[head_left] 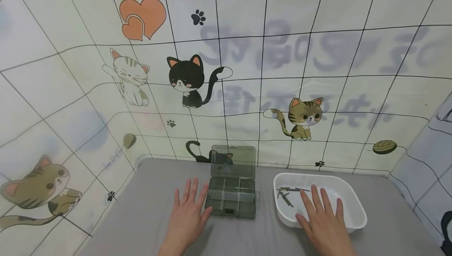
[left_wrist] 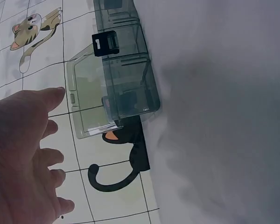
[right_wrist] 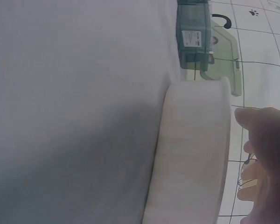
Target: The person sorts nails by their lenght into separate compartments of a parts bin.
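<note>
Grey covers the counter (head_left: 152, 195), and at its left the left hand (head_left: 188, 213) hangs palm down, fingers straight and spread, gripping nothing; its wrist is cut off by the bottom edge of the head view. Its thumb points at a tinted plastic organizer box (head_left: 230, 199), overlapping the near left corner in the head view, though the left wrist view shows the hand apart from it. The box's lid (head_left: 233, 161) stands raised at the back, a printed black cat showing through it from the patterned wall covering (head_left: 282, 91). Inside, dividers part the box into compartments in two rows, with a dark latch (head_left: 230, 211) at the front; the tint makes the floors hard to read. Further right sits a white tray (head_left: 339, 189), with several thin metal screws (head_left: 286, 199) lying loosely together toward its left side, too small to count surely. Over its near right part the right hand (head_left: 323, 220) is spread, fingers extended and free of any hold, hiding some of the floor and front rim. A black object (head_left: 446, 224) at the far right edge is cut off and unidentifiable.
</note>
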Available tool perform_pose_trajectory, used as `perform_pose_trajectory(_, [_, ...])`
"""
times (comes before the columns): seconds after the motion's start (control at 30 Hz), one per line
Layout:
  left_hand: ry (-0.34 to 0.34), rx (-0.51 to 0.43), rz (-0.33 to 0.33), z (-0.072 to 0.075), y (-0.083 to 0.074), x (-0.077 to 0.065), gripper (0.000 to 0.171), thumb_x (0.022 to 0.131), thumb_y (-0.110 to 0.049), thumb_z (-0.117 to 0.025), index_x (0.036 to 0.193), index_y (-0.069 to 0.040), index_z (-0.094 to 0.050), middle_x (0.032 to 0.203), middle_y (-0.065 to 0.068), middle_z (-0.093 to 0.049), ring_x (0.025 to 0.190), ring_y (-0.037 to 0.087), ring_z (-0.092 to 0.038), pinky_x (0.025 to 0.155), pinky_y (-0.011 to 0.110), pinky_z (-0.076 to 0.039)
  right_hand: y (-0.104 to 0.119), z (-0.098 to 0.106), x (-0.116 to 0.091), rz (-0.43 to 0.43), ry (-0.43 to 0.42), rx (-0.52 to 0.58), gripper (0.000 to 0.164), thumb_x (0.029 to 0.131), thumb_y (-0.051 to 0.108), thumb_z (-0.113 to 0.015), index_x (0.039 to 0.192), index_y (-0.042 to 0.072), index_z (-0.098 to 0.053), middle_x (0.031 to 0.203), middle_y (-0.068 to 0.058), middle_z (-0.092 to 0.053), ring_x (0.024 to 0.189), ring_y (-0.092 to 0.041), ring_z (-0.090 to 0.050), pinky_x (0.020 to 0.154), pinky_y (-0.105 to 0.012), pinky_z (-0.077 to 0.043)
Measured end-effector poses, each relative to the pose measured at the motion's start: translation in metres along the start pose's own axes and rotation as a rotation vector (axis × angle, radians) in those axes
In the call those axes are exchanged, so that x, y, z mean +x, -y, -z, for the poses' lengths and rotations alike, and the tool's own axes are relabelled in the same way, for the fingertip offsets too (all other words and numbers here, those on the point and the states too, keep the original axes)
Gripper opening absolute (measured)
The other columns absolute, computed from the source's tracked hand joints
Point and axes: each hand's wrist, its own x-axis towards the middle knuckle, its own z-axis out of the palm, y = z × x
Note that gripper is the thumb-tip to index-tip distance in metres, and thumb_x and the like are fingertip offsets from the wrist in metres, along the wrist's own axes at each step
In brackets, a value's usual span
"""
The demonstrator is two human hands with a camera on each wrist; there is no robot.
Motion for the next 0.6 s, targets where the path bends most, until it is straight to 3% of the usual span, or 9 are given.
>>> perform_pose_trajectory(0.17, [0.019,-0.031,0.001,-0.007,0.003,0.004,0.064,0.098,-0.040,-0.067,0.154,-0.014,-0.050,0.160,0.020,-0.038,0.149,0.040,-0.033,0.114,0.067,-0.030,-0.004,-0.002,0.013,-0.009,0.031,-0.006,0.062,0.094,0.038,-0.071,0.144,0.004,-0.057,0.150,-0.029,-0.047,0.137,-0.053,-0.041,0.105,-0.079,-0.024])
perform_pose_trajectory(0.27, [0.036,-0.080,0.004,-0.013,0.005,0.007,0.063,0.098,-0.038,-0.068,0.153,-0.012,-0.050,0.159,0.021,-0.040,0.148,0.041,-0.034,0.112,0.067,-0.034,-0.006,-0.001,0.022,-0.040,0.060,0.063,0.059,0.092,0.031,-0.075,0.140,0.001,-0.059,0.144,-0.030,-0.053,0.131,-0.051,-0.048,0.105,-0.076,-0.029])
perform_pose_trajectory(0.4, [0.074,-0.162,0.010,-0.019,0.007,0.009,0.062,0.098,-0.034,-0.069,0.152,-0.010,-0.050,0.157,0.021,-0.043,0.145,0.043,-0.038,0.108,0.066,-0.039,-0.009,-0.002,0.035,-0.094,0.056,0.171,0.049,0.089,0.022,-0.079,0.129,-0.003,-0.066,0.132,-0.031,-0.061,0.117,-0.051,-0.060,0.096,-0.069,-0.045])
perform_pose_trajectory(0.53, [0.109,-0.238,0.029,-0.027,0.011,0.010,0.062,0.098,-0.031,-0.070,0.152,-0.007,-0.050,0.155,0.022,-0.044,0.142,0.045,-0.041,0.106,0.065,-0.042,-0.012,-0.006,0.042,-0.143,0.111,0.243,0.043,0.090,0.019,-0.079,0.125,-0.002,-0.068,0.131,-0.030,-0.062,0.116,-0.052,-0.059,0.086,-0.066,-0.052])
perform_pose_trajectory(0.6, [0.097,-0.282,0.054,-0.031,0.012,0.011,0.060,0.098,-0.029,-0.072,0.150,-0.006,-0.053,0.150,0.024,-0.050,0.135,0.045,-0.050,0.100,0.063,-0.048,-0.015,-0.009,0.044,-0.151,0.163,0.283,0.040,0.091,0.019,-0.078,0.124,-0.002,-0.069,0.131,-0.029,-0.062,0.119,-0.051,-0.058,0.088,-0.065,-0.052])
